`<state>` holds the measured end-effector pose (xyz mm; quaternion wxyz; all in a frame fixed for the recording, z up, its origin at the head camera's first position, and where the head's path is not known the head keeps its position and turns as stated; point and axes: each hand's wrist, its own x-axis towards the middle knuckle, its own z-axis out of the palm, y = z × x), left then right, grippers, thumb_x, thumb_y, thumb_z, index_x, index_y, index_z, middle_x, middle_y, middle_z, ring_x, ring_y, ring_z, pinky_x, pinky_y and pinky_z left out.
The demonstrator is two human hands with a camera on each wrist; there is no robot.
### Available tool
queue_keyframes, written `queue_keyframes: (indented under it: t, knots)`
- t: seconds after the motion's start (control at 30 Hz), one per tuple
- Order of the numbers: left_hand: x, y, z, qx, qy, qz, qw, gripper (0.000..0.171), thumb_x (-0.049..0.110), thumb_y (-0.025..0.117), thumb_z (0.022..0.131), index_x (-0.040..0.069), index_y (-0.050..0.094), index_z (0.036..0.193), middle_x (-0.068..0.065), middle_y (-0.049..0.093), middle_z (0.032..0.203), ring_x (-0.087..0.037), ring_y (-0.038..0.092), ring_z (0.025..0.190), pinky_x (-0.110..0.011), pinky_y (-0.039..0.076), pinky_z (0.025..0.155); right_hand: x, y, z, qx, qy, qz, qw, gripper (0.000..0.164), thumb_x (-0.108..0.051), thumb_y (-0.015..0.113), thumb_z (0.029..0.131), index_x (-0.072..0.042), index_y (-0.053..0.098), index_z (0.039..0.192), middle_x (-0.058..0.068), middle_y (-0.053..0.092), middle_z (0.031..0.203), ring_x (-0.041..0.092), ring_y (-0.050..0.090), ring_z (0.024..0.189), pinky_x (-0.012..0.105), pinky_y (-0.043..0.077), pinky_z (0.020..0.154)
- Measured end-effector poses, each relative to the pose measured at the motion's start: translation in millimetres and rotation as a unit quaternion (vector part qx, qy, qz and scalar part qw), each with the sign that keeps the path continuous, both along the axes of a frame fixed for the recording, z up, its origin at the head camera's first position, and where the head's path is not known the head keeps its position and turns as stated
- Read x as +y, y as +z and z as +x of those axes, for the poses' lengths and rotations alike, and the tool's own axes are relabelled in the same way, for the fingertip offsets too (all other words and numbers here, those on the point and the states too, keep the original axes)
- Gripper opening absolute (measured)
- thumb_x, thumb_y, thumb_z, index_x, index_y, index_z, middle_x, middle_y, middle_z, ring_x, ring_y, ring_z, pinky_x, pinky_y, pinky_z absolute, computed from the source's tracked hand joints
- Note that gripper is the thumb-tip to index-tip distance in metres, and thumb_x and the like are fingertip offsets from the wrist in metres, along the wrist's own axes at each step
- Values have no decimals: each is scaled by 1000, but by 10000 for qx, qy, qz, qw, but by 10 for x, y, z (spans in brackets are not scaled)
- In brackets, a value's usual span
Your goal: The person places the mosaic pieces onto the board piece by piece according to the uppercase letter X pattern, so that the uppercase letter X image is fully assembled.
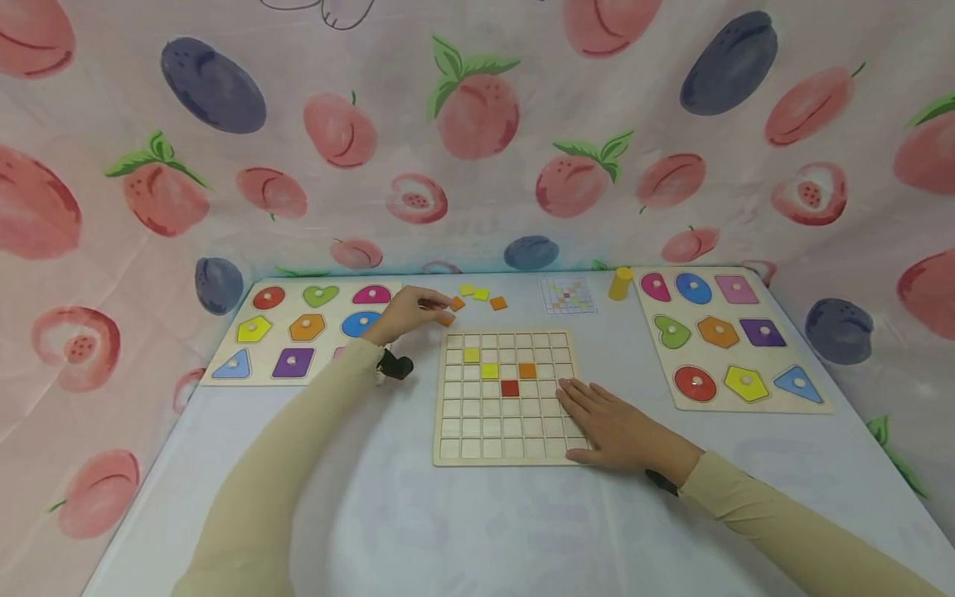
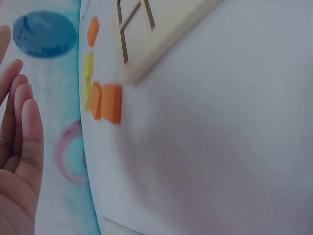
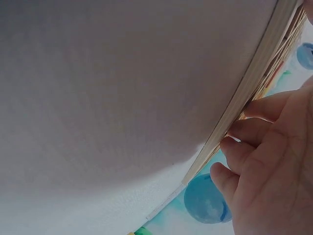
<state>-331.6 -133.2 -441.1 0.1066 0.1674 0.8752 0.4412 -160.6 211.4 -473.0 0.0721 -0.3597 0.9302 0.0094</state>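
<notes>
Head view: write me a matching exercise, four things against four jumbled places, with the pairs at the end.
Things
1. red tile
2. cylinder
3. card
4. right hand

Places
A. between the card and the right puzzle
B. resting on the right side of the board
C. beyond the board's far edge, showing a small grid pattern
D. in a cell of the board

Pairs: 1-D; 2-A; 3-C; 4-B

Right hand (image 1: 615, 429) hides part of grid board (image 1: 511, 407); details on card (image 1: 567, 296) too small.
</notes>
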Motion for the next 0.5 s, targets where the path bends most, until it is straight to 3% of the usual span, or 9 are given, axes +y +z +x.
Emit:
queue_keyframes:
  t: [0.1,0.13,0.5]
  knots:
    - [-61,-24,-49,5,82,-16,10000,30,15,68,86,3,68,113,-12,68,104,-22,61,98,-34,50,89,0,2,-1,-22,-1,-20,10000,86,-60,47,88,-1,26,147,16,26,154,31,25,143,47,26,114]
    - [-62,20,-29,-55,84,9,9999,30,14,68,86,2,67,114,-14,67,104,-24,60,98,-35,50,89,0,4,-1,-27,-1,-28,10000,86,-60,47,88,-1,27,147,16,26,154,31,25,143,47,27,114]
    - [-143,-153,-254,-108,-26,-138,9998,33,15,70,84,2,67,114,-17,67,108,-24,59,97,-34,48,89,1,-4,-4,-121,-45,-81,9999,87,-61,48,88,-1,26,147,16,26,154,31,25,143,48,27,114]
